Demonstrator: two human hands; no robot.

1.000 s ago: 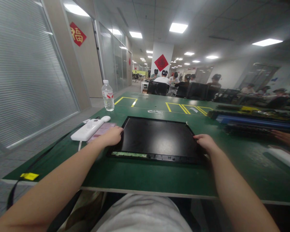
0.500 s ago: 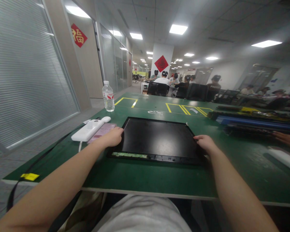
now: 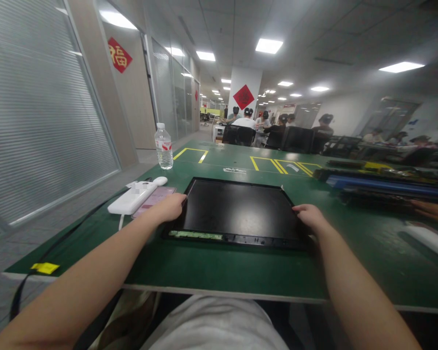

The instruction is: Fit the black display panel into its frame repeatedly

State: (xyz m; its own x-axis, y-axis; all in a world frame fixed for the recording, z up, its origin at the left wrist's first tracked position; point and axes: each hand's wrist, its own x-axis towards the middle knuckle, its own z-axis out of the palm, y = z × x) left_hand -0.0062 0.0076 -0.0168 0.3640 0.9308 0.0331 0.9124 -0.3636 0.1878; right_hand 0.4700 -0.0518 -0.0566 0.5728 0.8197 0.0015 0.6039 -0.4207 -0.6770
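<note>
A flat black panel lies on the green table in front of me, with a strip of green circuit board along its near edge. My left hand grips the panel's left edge, fingers curled around it. My right hand holds the right edge the same way, fingers closed on the frame.
A white power strip and a pink phone lie left of the panel. A water bottle stands at the back left. Stacked black and blue parts lie at the right, near another person's hand. People sit at desks further back.
</note>
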